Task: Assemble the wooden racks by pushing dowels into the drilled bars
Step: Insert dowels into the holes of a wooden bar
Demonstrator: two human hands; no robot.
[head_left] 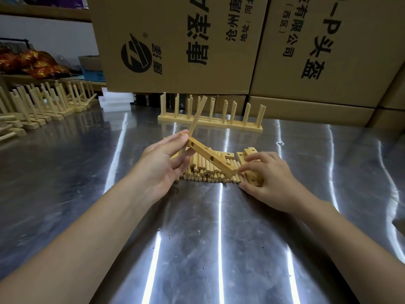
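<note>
My left hand [163, 160] grips the upper end of a drilled wooden bar [211, 159], which slants down to the right over a pile of loose dowels [205, 172]. One dowel [198, 116] stands up out of the bar's top end, just past my left fingers. My right hand [266, 176] lies over the right end of the pile, fingers curled on the dowels beside a short drilled block [254, 179]. Two more drilled blocks [246, 153] lie behind it.
Finished racks [210, 123] stand in a row behind the pile on the shiny metal table [197, 238]. More finished racks [43, 106] line the left side. Big cardboard boxes [179, 40] wall off the back. White foam pieces [114, 102] lie at back left.
</note>
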